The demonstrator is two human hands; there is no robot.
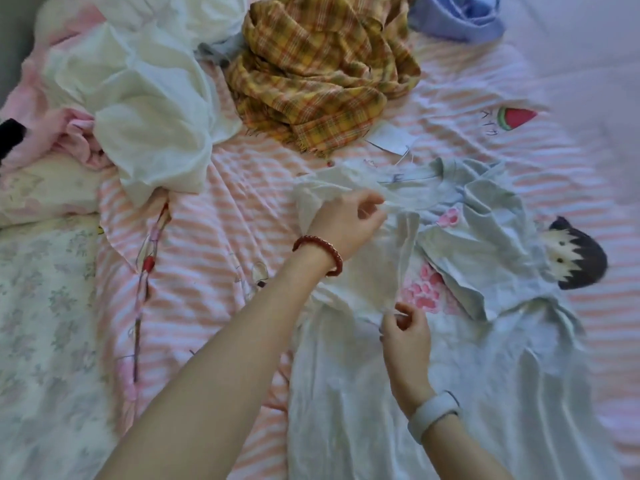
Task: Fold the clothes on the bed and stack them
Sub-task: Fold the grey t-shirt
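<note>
Left hand (348, 220): pinches pale T-shirt (381, 393) at its shoulder fold. Right hand (405, 329): pinches the same fold nearer the viewer. T-shirt: flat on striped bed (221, 216), collar pointing away, long axis toward viewer. Plaid garment (322, 71): heaped beyond.
</note>
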